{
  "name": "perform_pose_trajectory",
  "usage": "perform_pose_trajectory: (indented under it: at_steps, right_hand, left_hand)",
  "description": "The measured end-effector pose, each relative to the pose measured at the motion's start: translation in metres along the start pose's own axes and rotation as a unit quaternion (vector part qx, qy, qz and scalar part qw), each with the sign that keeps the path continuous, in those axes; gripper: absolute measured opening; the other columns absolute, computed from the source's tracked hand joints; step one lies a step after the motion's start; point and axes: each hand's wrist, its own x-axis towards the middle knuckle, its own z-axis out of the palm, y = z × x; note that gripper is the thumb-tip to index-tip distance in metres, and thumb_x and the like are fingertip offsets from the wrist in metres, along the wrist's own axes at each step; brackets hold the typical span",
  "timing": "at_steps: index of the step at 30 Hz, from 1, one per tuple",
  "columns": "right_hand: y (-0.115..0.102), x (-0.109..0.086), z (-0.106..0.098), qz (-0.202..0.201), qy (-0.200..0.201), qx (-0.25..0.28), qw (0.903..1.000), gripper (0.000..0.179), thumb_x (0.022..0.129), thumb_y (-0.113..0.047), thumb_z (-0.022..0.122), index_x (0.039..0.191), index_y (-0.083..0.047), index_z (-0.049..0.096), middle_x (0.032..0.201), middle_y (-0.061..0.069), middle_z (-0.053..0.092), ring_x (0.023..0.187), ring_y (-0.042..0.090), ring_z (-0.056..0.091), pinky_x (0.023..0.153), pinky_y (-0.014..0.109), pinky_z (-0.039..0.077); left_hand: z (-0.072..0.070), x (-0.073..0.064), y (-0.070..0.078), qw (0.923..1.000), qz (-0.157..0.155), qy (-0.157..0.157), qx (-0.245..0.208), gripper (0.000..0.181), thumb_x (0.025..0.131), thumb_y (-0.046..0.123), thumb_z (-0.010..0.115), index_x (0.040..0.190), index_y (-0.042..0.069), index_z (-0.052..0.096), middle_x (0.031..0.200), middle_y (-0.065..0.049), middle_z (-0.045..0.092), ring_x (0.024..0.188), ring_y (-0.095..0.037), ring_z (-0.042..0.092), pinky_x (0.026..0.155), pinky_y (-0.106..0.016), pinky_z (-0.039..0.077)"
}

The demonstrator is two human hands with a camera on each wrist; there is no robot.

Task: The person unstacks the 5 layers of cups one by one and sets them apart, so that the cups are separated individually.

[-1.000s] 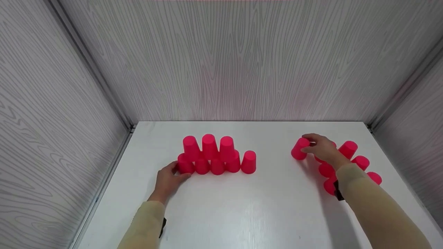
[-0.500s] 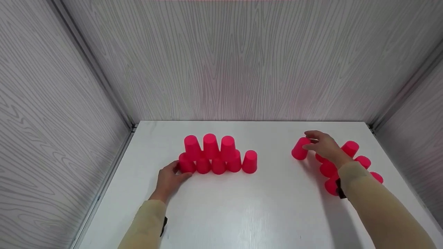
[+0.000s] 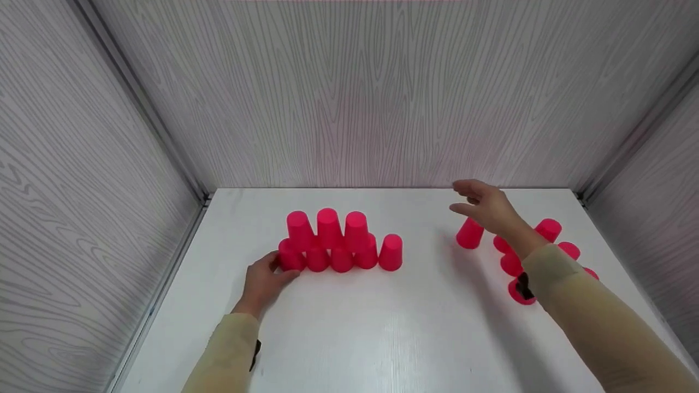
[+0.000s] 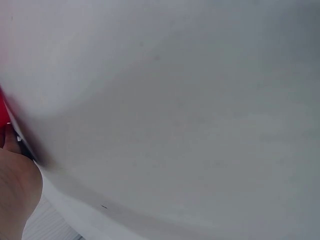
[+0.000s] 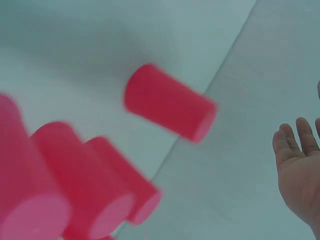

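My left hand [image 3: 264, 281] holds the leftmost red plastic cup [image 3: 291, 259] of a bottom row, thumb in front and fingers behind. In the left wrist view a sliver of red cup [image 4: 4, 112] shows at the fingers. Three upside-down cups stand on that row, among them the middle one [image 3: 329, 232]. At the row's right end, one more cup [image 3: 391, 252] has nothing on top. My right hand [image 3: 489, 207] hangs with parted fingers over a single upside-down cup [image 3: 470, 236] and partly covers it. The right wrist view shows this cup [image 5: 167, 102] apart from the fingers.
To the right, several more red cups [image 3: 548, 230] stand upside down in a cluster, partly hidden by the right forearm. A white table [image 3: 360, 333] carries everything. Grey wood-grain panels [image 3: 349, 98] rise at its back and both sides.
My right hand has let go of the single cup and lifted up and to the left. That cup stays standing on the table. The left hand keeps its place at the row.
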Motion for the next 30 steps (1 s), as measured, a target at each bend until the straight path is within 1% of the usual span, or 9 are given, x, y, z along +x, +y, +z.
perform_pose_trajectory:
  at_steps: [6, 9, 11, 16, 20, 23, 28, 30]
  right_hand:
    - [-0.044, 0.004, 0.041, -0.079, -0.014, 0.026, 0.9964, 0.055, 0.097, -0.025, 0.081, 0.147, -0.019, 0.059, 0.144, 0.002, 0.061, 0.136, 0.025, 0.057, 0.117, 0.045, 0.045]
    - [-0.063, 0.005, 0.063, -0.104, -0.026, 0.028, 0.9939, 0.054, 0.096, -0.026, 0.082, 0.145, -0.02, 0.061, 0.142, 0.0, 0.063, 0.134, 0.023, 0.059, 0.116, 0.042, 0.047]
    - [-0.073, 0.005, 0.077, -0.112, -0.033, 0.025, 0.9929, 0.054, 0.095, -0.027, 0.083, 0.145, -0.021, 0.062, 0.141, -0.001, 0.064, 0.133, 0.021, 0.059, 0.115, 0.04, 0.048]
    - [-0.09, 0.007, 0.113, -0.1, -0.05, 0.021, 0.9935, 0.056, 0.093, -0.026, 0.085, 0.145, -0.023, 0.063, 0.141, -0.001, 0.064, 0.13, 0.021, 0.06, 0.112, 0.038, 0.05]
    - [-0.095, 0.009, 0.135, -0.089, -0.055, 0.016, 0.9944, 0.056, 0.094, -0.024, 0.083, 0.146, -0.021, 0.062, 0.142, 0.0, 0.064, 0.131, 0.023, 0.059, 0.112, 0.038, 0.05]
    - [-0.095, 0.011, 0.146, -0.085, -0.054, 0.016, 0.9948, 0.057, 0.094, -0.023, 0.083, 0.147, -0.019, 0.062, 0.142, 0.0, 0.063, 0.132, 0.024, 0.058, 0.114, 0.04, 0.049]
    - [-0.094, 0.013, 0.156, -0.074, -0.05, 0.022, 0.9958, 0.058, 0.093, -0.022, 0.084, 0.147, -0.019, 0.061, 0.141, 0.0, 0.063, 0.131, 0.024, 0.059, 0.113, 0.041, 0.05]
    - [-0.093, 0.014, 0.159, -0.065, -0.048, 0.023, 0.9965, 0.059, 0.093, -0.023, 0.084, 0.147, -0.019, 0.061, 0.139, -0.001, 0.064, 0.129, 0.022, 0.059, 0.111, 0.038, 0.05]
  left_hand:
    - [0.001, 0.0, 0.0, 0.9999, 0.001, -0.002, -0.011, 0.078, 0.089, 0.032, 0.09, 0.155, 0.016, 0.052, 0.148, -0.003, 0.06, 0.14, -0.029, 0.054, 0.109, -0.042, 0.053]
    - [0.001, 0.0, 0.0, 0.9999, 0.006, -0.003, -0.015, 0.078, 0.088, 0.032, 0.09, 0.155, 0.015, 0.052, 0.148, -0.004, 0.06, 0.14, -0.029, 0.054, 0.108, -0.043, 0.053]
    - [0.002, 0.0, 0.0, 0.9998, 0.008, -0.003, -0.015, 0.078, 0.089, 0.032, 0.09, 0.155, 0.015, 0.052, 0.148, -0.004, 0.06, 0.14, -0.029, 0.054, 0.108, -0.042, 0.053]
    - [0.003, -0.003, 0.003, 0.9998, 0.003, -0.004, -0.019, 0.078, 0.089, 0.031, 0.09, 0.155, 0.016, 0.052, 0.148, -0.003, 0.06, 0.14, -0.028, 0.054, 0.108, -0.042, 0.054]
    - [0.004, -0.003, 0.006, 0.9999, 0.014, -0.001, -0.006, 0.075, 0.09, 0.03, 0.089, 0.154, 0.014, 0.054, 0.146, -0.005, 0.062, 0.138, -0.028, 0.055, 0.11, -0.043, 0.052]
    - [0.005, -0.002, 0.006, 0.9997, 0.025, 0.0, 0.003, 0.072, 0.092, 0.031, 0.087, 0.153, 0.01, 0.054, 0.147, -0.008, 0.062, 0.139, -0.029, 0.056, 0.112, -0.044, 0.05]
    - [0.007, -0.002, 0.006, 0.9998, 0.019, -0.003, -0.004, 0.074, 0.092, 0.031, 0.087, 0.154, 0.011, 0.053, 0.148, -0.008, 0.061, 0.141, -0.029, 0.054, 0.113, -0.044, 0.05]
    - [0.008, -0.001, 0.006, 0.9998, 0.018, -0.005, -0.008, 0.073, 0.092, 0.032, 0.087, 0.154, 0.011, 0.053, 0.148, -0.007, 0.061, 0.141, -0.029, 0.054, 0.112, -0.044, 0.05]
